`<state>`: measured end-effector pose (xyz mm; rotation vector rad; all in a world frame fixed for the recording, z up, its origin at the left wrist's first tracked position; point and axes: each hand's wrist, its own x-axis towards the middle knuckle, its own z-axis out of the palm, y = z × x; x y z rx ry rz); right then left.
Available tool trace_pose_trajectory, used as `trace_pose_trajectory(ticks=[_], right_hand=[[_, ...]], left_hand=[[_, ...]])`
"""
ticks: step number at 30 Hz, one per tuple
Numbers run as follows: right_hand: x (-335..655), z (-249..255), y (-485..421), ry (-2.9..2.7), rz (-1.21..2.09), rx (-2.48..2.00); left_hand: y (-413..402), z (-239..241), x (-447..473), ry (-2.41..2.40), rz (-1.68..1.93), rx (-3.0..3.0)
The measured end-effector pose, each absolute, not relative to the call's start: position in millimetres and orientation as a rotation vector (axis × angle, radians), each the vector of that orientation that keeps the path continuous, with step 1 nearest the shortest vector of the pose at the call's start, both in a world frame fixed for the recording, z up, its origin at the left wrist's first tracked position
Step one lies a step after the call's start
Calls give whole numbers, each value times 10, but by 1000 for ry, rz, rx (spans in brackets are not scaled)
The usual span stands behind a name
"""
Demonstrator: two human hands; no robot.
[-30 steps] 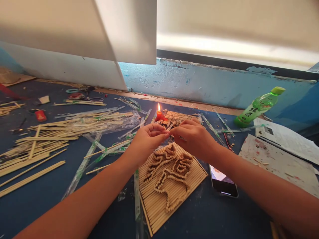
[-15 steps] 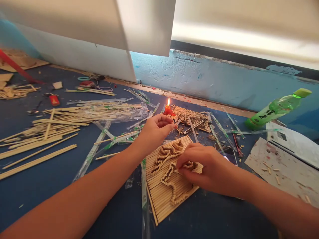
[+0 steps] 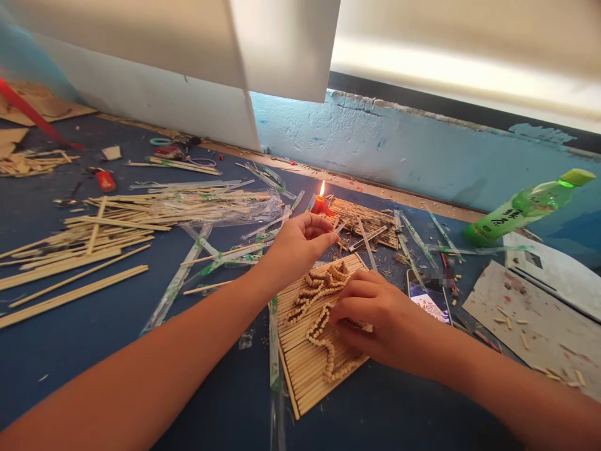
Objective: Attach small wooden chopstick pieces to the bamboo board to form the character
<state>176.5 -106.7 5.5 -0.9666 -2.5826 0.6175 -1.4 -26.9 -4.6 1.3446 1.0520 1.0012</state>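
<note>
My left hand is raised just in front of a lit red candle, thumb and fingers pinched together. A thin pale sliver shows at its fingertips; I cannot tell its kind. Below lies a panel of bamboo sticks set side by side, tilted on the table. Small round cut pieces form raised winding lines on it. My right hand rests over the panel's right part with its fingers closed downward. Whatever is between those fingers is hidden.
Loose chopsticks and plastic wrappers spread over the left. Behind the panel lies a scorched stick mat. To the right are a phone, a green bottle and a grey board with cut bits.
My right hand has lowered slightly onto the panel, its fingers more tucked under. The phone beside it shows more fully, its screen lit. My left hand stays by the candle.
</note>
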Motion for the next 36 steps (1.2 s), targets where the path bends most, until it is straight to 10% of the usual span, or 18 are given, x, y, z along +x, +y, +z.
trace_pose_trajectory(ticks=[36], right_hand=[[1739,71,-1089,-2643,582,-1035]], left_hand=[[-226,-107,-13,995,979,1337]])
